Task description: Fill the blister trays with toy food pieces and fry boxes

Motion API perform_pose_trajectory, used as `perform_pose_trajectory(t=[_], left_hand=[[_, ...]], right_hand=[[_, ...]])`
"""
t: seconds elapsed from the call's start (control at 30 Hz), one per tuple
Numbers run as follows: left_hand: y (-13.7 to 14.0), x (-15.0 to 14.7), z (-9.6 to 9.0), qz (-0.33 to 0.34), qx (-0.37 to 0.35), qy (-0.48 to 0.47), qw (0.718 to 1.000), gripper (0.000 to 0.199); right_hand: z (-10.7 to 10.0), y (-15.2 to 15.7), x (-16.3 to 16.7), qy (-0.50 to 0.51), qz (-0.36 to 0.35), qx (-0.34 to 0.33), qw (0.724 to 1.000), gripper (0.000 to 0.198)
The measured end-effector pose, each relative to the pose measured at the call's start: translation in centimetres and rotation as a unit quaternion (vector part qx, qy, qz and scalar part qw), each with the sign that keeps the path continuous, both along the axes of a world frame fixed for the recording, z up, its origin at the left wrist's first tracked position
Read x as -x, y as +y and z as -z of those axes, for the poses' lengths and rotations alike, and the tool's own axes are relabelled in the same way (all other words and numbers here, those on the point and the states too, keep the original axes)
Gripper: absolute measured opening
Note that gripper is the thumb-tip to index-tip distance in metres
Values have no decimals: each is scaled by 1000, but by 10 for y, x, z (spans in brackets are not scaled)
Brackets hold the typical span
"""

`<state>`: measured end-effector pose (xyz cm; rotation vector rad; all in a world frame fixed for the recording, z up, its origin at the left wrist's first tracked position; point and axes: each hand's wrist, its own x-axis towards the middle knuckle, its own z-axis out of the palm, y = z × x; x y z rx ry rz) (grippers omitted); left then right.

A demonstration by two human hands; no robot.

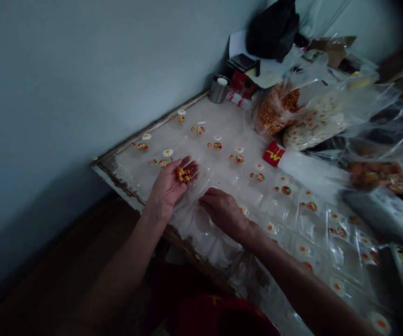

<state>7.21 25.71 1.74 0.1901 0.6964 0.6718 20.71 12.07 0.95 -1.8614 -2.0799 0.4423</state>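
Cupped palm up, my left hand [169, 185] holds several tiny orange-brown toy burgers [183, 175]. My right hand [226, 211] is just to its right, low over the table, fingertips pinched together; whatever is between them is hidden. Under both hands lie clear plastic pouches [201, 238] in rows. On the far ones sit small sets: a miniature fried egg [168, 152], a round red-and-green piece like a pizza [164, 163] and a tiny burger [154, 161]. Nearer pouches on the right show eggs and some round pieces, partly covered by my right forearm.
A bag of orange pieces [273, 114] and a bag of fried eggs [318, 123] stand at the back right. Near them are a red packet [273, 153], a metal cup [219, 89] and a black bag [273, 30]. The wall [82, 84] borders the table's far side.
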Motion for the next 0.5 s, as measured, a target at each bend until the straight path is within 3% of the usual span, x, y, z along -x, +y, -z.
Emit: perform_pose_trajectory(t=[0.1, 0.2, 0.27, 0.4, 0.5], left_hand=[[1, -2, 1, 8, -9, 1, 1000, 18], [0, -2, 1, 24, -20, -6, 999, 21], [-1, -1, -1, 33, -23, -12, 999, 23], [-1, 1, -5, 38, -28, -17, 999, 27], [-1, 1, -6, 36, -38, -13, 999, 28]], right_hand=[[-1, 4, -2, 7, 34, 26, 999, 16], [3, 15, -6, 22, 121, 39, 992, 6], [7, 23, -8, 42, 170, 34, 984, 14], [10, 31, -16, 82, 157, 38, 983, 14], [1, 31, -25, 194, 140, 48, 970, 8]])
